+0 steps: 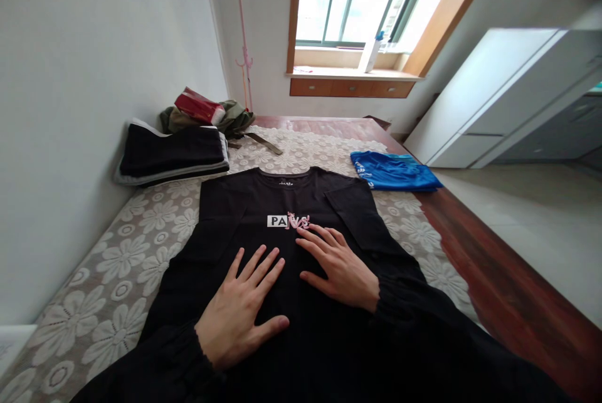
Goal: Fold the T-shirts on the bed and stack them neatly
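A black T-shirt [282, 252] lies spread flat, its neckline at the far side and both sleeves folded in over the front. White and pink lettering [288, 221] is printed across its chest. My left hand [242, 309] rests on the shirt below the print, fingers spread and palm down. To its right, my right hand [336, 265] lies on the fabric with fingers stretched out, their tips near the right end of the lettering. Neither hand grips anything. The shirt's lower part blends into my dark sleeves and is hard to make out.
A flower-patterned cloth [122, 256] covers the wooden table [498, 290]. Folded black and grey clothing [174, 155] sits at the left by the wall, with a red packet [197, 106] on an olive bag [237, 116] behind it. Folded blue clothing [395, 171] lies at the right edge.
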A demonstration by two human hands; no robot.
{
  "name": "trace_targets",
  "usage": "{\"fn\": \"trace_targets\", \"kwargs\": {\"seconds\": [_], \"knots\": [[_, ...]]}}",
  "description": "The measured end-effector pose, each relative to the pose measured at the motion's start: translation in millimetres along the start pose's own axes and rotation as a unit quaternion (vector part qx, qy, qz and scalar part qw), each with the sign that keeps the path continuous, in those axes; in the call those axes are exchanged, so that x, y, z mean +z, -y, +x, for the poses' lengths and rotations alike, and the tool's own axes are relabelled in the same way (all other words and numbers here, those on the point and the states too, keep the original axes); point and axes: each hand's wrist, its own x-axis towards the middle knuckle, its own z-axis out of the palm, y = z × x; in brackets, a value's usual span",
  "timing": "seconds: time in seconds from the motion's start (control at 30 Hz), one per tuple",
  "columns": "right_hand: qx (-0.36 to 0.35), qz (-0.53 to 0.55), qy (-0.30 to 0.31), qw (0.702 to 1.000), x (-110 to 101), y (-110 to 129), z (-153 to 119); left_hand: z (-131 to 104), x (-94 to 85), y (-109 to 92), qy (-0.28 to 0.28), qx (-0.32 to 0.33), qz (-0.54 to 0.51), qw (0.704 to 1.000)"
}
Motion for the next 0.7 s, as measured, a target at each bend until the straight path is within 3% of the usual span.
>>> {"fn": "trace_targets", "kwargs": {"seconds": [0.27, 0.57, 0.7], "knots": [[0.078, -0.027, -0.039, 0.996, 2, 1, 1, 1, -1.9, -3, 0.018, -0.001, 0.002, 1.000], [0.061, 0.018, -0.036, 0.997, 12, -11, 1, 1, -2.1, -6, 0.038, -0.009, 0.007, 0.999], [0.026, 0.015, 0.011, 1.000, 14, -20, 4, 4, -4.6, -7, 0.051, -0.012, 0.018, 0.998]]}}
